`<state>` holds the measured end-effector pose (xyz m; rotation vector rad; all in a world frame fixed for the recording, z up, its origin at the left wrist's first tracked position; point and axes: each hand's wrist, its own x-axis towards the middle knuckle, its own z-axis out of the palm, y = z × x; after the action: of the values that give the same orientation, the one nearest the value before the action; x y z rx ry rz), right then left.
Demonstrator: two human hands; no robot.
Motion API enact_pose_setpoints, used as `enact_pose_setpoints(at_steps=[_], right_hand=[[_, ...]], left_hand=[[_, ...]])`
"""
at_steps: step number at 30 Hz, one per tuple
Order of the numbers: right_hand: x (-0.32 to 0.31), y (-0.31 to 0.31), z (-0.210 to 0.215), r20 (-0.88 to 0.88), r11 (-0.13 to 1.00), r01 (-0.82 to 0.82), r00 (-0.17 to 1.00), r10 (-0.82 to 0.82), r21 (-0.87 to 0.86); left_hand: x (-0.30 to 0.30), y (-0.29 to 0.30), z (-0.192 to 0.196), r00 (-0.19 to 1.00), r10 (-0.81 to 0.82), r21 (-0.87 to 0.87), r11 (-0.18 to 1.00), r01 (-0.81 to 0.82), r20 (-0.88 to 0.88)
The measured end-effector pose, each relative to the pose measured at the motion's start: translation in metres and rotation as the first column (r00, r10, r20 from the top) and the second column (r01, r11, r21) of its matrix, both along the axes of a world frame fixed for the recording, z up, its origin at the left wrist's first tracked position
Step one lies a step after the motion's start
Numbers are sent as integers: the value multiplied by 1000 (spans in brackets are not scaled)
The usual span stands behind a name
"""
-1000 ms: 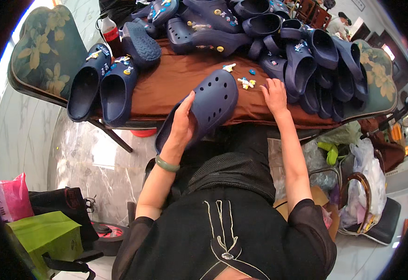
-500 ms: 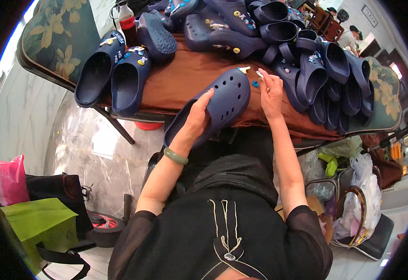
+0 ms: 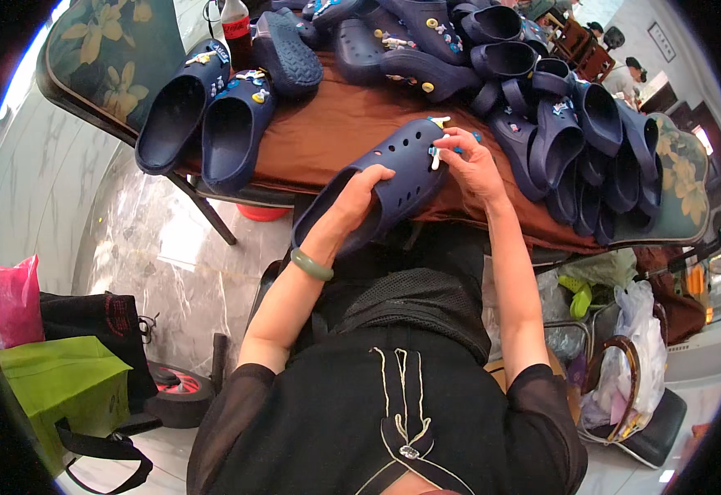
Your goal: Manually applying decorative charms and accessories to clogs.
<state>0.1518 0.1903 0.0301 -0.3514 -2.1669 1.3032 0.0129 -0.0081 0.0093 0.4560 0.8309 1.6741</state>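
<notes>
Head view: clog [image 3: 401, 161] held in front of the torso, at the near edge of a brown cloth [image 3: 327, 140], toe pointing away and to the right. Left hand [image 3: 356, 200] clasps it at the opening, thumb laid on the upper; remaining fingers hidden, exact placement cannot be told. Right hand [image 3: 474, 169] pinches a white charm [image 3: 435, 158] between thumb and fingertips, against the upper near the toe, close to the holes. Whether its back sits in a hole: cannot tell. Yellow charm [image 3: 440, 121] shows just past the toe; blue charm [image 3: 477, 137] beside the right hand, partly covered. Green bangle [image 3: 311, 266] on the left wrist

Surroundings: charm-decorated pair [image 3: 239, 136] at the left of the cloth, openings toward the person. Near it, a clog with its sole [image 3: 290, 54] showing; bottle [image 3: 237, 31] alongside, dark liquid inside. Heap [image 3: 554, 136] of navy clogs along the far side and right. Pink bag [image 3: 10, 307] and green bag [image 3: 63, 388] at lower left
</notes>
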Motion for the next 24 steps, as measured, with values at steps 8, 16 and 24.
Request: enact_pose_setpoints(at_steps=[8, 16, 24], right_hand=[[-21, 10, 29, 179, 928, -249, 935, 305, -277], [-39, 6, 29, 358, 951, -87, 913, 195, -295], [-20, 19, 16, 234, 969, -178, 948, 215, -170]], left_hand=[[-15, -2, -10, 984, -40, 23, 999, 45, -173], [-25, 1, -12, 967, -81, 2, 996, 84, -240], [-30, 5, -10, 977, -86, -44, 996, 79, -198]])
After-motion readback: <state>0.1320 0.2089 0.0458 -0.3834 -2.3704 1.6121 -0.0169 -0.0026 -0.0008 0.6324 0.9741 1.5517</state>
